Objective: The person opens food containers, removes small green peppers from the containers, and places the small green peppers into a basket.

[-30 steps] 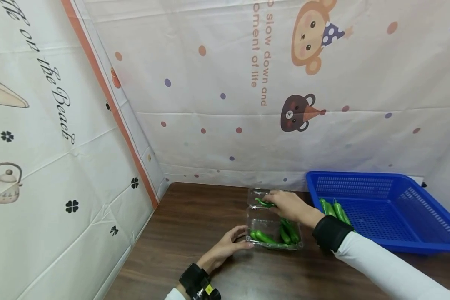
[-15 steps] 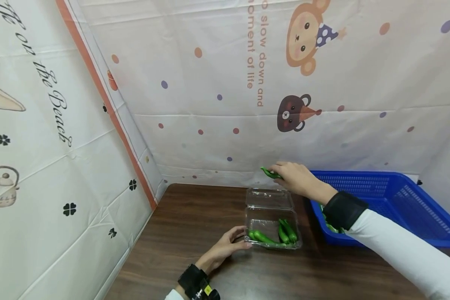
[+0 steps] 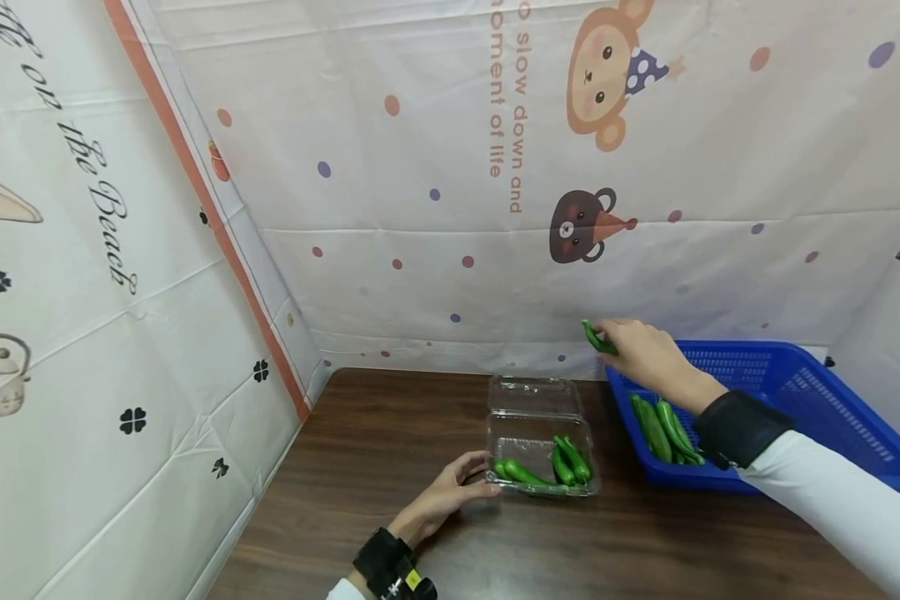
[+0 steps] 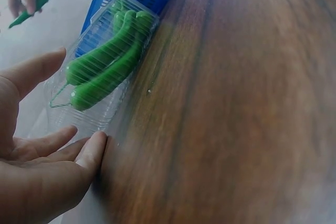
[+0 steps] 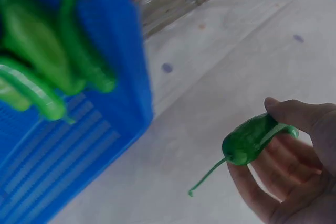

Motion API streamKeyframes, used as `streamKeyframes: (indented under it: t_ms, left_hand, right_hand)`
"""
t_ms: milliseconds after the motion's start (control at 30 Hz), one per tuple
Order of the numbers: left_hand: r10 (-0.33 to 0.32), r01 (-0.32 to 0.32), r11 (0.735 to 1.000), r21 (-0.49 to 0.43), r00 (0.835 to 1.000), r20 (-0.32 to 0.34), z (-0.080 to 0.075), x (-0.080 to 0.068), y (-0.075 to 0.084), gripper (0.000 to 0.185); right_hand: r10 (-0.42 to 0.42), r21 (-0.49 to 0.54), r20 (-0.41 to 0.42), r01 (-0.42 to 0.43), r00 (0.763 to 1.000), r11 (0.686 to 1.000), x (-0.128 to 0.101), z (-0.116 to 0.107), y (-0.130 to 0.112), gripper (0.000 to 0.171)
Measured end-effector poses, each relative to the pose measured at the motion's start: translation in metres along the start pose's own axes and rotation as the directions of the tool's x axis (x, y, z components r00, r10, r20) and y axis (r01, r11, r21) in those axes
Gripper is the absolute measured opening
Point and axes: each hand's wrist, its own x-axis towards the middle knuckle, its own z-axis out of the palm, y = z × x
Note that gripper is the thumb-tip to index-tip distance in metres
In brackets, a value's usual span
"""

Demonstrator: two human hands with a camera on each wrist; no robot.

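Observation:
My right hand (image 3: 648, 354) pinches a green chili pepper (image 5: 251, 141) between thumb and fingers, raised near the back left corner of the blue basket (image 3: 727, 344). The pepper's thin stem sticks out past the fingers in the right wrist view. My left hand (image 3: 450, 493) is at the left front corner of a clear plastic clamshell box (image 3: 515, 433), thumb and fingers spread, fingertips right at its wall. The box lies with its lid (image 3: 534, 395) folded back. Several green peppers (image 4: 102, 72) lie inside it, along the front and on the right.
The basket stands right of the box, with several green peppers (image 3: 654, 429) at its left end. A brown wooden table (image 3: 390, 433) carries both. A printed white cloth (image 3: 390, 292) hangs behind and at the left.
My right hand has lifted the pepper from over the box's lid and carried it right, to the basket's back left corner. My left hand has stayed at the box.

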Motion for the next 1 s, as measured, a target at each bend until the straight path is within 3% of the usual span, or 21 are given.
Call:
streamKeyframes:
  t_ms: [200, 500, 700, 1000]
  left_hand:
    - [0.007, -0.007, 1.0, 0.009, 1.0, 0.0, 0.0, 0.0, 0.001, 0.076]
    - [0.005, -0.005, 1.0, 0.007, 1.0, 0.005, 0.001, 0.001, 0.0, 0.075]
    - [0.006, -0.006, 1.0, 0.004, 1.0, -0.002, 0.002, 0.001, 0.0, 0.075]
    - [0.008, -0.008, 1.0, 0.009, 1.0, -0.003, 0.003, 0.001, 0.0, 0.074]
  right_hand:
    - [0.13, 0.041, -0.01, -0.13, 0.991, 0.991, -0.017, -0.006, 0.027, 0.039]
    - [0.232, 0.045, 0.095, -0.237, 0.968, 0.971, -0.039, -0.006, 0.05, 0.041]
    - [0.263, 0.084, 0.15, -0.277, 0.953, 0.957, -0.051, 0.007, 0.054, 0.065]
    - [0.23, 0.093, 0.248, -0.259, 0.941, 0.961, -0.063, 0.028, 0.058, 0.047]
